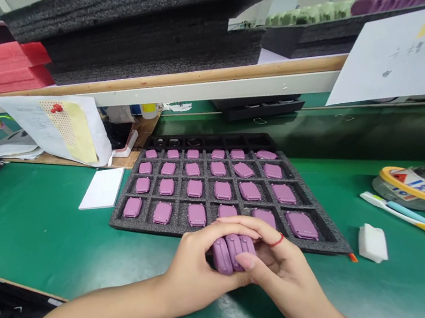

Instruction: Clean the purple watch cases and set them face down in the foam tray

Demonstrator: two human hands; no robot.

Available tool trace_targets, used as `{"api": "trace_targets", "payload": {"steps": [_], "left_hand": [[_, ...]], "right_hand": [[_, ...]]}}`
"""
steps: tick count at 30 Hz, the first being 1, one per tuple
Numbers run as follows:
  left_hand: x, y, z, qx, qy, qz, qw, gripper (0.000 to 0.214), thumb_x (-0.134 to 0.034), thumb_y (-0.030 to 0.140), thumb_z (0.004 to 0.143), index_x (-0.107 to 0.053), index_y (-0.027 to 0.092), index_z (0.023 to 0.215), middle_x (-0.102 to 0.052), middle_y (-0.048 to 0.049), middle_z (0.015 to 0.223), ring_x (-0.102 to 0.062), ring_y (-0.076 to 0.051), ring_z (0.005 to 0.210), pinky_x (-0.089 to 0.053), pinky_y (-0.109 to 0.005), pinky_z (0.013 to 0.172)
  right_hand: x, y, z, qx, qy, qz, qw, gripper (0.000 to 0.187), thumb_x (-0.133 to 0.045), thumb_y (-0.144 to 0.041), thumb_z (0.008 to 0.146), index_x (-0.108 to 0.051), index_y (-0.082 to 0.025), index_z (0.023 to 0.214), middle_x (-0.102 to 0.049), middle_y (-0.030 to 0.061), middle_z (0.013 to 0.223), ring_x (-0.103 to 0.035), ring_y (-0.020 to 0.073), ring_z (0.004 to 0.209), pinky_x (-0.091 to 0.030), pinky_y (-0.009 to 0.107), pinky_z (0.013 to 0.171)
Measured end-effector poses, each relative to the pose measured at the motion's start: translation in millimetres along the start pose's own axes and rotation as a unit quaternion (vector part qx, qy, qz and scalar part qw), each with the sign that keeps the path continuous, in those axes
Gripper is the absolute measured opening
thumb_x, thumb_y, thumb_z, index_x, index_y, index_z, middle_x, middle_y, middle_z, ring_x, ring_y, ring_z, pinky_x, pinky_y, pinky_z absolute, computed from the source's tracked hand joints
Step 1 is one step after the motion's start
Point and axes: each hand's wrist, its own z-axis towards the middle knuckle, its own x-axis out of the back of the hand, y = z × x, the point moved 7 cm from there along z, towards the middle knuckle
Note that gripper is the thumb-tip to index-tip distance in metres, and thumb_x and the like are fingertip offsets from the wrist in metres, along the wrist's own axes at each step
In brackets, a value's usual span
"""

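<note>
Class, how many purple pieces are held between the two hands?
3 purple pieces, standing side by side, pressed between the left hand and the right hand in front of the foam tray; others may be hidden by fingers.

We logged long workbench [38, 237], green mat top. Black foam grid tray [119, 222] sat mid-bench, near front edge. White rectangular paper pad [102, 189] lay just left of tray. Small white foam block [371, 243] lay just right of tray's front corner. Farther right we saw white-and-blue toothbrush [398, 208] beside clear round yellow-rimmed tub [424, 186].
</note>
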Motion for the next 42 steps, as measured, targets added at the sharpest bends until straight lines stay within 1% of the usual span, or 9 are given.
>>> {"api": "trace_targets", "payload": {"steps": [3, 7, 12, 17, 21, 28, 33, 39, 42], "left_hand": [[-1.0, -1, 1, 0.000, -0.001, 0.004, 1.000, 0.044, -0.087, 0.026, 0.072, -0.071, 0.021, 0.112, -0.074, -0.0046, 0.120, -0.070, -0.022, 0.109, -0.053, -0.031, 0.098], [1.5, -2, 2, 0.014, 0.006, -0.004, 1.000, 0.043, -0.088, 0.030, 0.070, -0.072, 0.022, 0.109, -0.075, -0.0045, 0.115, -0.070, -0.023, 0.109, -0.053, -0.035, 0.099], [2.6, 3, 3, 0.004, -0.007, 0.005, 1.000, 0.037, -0.085, 0.031, 0.075, -0.072, 0.024, 0.109, -0.075, -0.0024, 0.114, -0.070, -0.020, 0.103, -0.054, -0.030, 0.093], [2.7, 1, 1, -0.003, -0.015, 0.014, 1.000, 0.036, -0.083, 0.030, 0.078, -0.071, 0.025, 0.111, -0.073, -0.0018, 0.117, -0.069, -0.018, 0.104, -0.053, -0.027, 0.092], [2.7, 0, 2, -0.007, -0.010, 0.006, 1.000, 0.035, -0.083, 0.029, 0.077, -0.072, 0.023, 0.110, -0.073, -0.0031, 0.120, -0.068, -0.020, 0.109, -0.051, -0.030, 0.098], [2.9, 3, 4, -0.001, -0.005, -0.019, 1.000, 0.037, -0.086, 0.027, 0.074, -0.072, 0.022, 0.107, -0.074, -0.0033, 0.117, -0.069, -0.020, 0.108, -0.052, -0.030, 0.097], [3.2, -1, 3, -0.002, 0.002, -0.031, 1.000, 0.036, -0.086, 0.024, 0.074, -0.072, 0.022, 0.106, -0.074, -0.0027, 0.117, -0.068, -0.019, 0.109, -0.051, -0.029, 0.099], [2.6, -7, 3, 0.018, 0.008, -0.029, 0.999, 0.039, -0.087, 0.019, 0.069, -0.072, 0.020, 0.105, -0.072, -0.0037, 0.121, -0.069, -0.019, 0.108, -0.052, -0.028, 0.097], [4.0, -11, 3, 0.053, 0.015, -0.004, 0.998, 0.043, -0.090, 0.023, 0.066, -0.072, 0.021, 0.104, -0.075, -0.0032, 0.110, -0.070, -0.020, 0.099, -0.055, -0.028, 0.090]], "right_hand": [[3, 7, 2, -0.057, -0.004, 0.017, 0.998, 0.036, -0.057, -0.055, 0.094, -0.070, -0.024, 0.108, -0.076, 0.0072, 0.104, -0.074, 0.0202, 0.089, -0.062, 0.030, 0.081], [7, 13, -2, -0.106, -0.076, 0.067, 0.989, 0.049, -0.054, -0.056, 0.094, -0.062, -0.027, 0.133, -0.069, 0.0097, 0.124, -0.067, 0.0282, 0.115, -0.058, 0.041, 0.096], [8, 11, -7, -0.102, -0.145, 0.055, 0.983, 0.065, -0.063, -0.051, 0.089, -0.046, -0.032, 0.149, -0.066, 0.0118, 0.129, -0.073, 0.0252, 0.095, -0.063, 0.035, 0.073], [3, 9, -3, -0.107, -0.154, 0.049, 0.981, 0.064, -0.063, -0.050, 0.090, -0.045, -0.032, 0.149, -0.060, 0.0123, 0.139, -0.072, 0.0242, 0.104, -0.062, 0.033, 0.078], [0, 5, 1, -0.115, -0.169, 0.098, 0.974, 0.063, -0.066, -0.048, 0.090, -0.047, -0.032, 0.148, -0.066, 0.0106, 0.131, -0.073, 0.0235, 0.100, -0.061, 0.037, 0.086], [3, 6, 2, -0.119, -0.183, 0.125, 0.968, 0.065, -0.069, -0.045, 0.088, -0.047, -0.034, 0.148, -0.069, 0.0080, 0.124, -0.073, 0.0188, 0.086, -0.061, 0.032, 0.077], [-3, 5, 4, -0.131, -0.184, 0.165, 0.960, 0.058, -0.073, -0.044, 0.087, -0.055, -0.030, 0.141, -0.073, 0.0074, 0.112, -0.071, 0.0166, 0.081, -0.059, 0.030, 0.078], [-4, 6, 4, -0.166, -0.163, 0.163, 0.959, 0.059, -0.078, -0.041, 0.082, -0.057, -0.029, 0.136, -0.071, 0.0076, 0.119, -0.071, 0.0185, 0.090, -0.059, 0.030, 0.079], [5, 1, 4, -0.152, -0.157, 0.116, 0.969, 0.054, -0.065, -0.054, 0.089, -0.058, -0.028, 0.135, -0.065, 0.0095, 0.133, -0.068, 0.0251, 0.112, -0.057, 0.039, 0.095]]}}
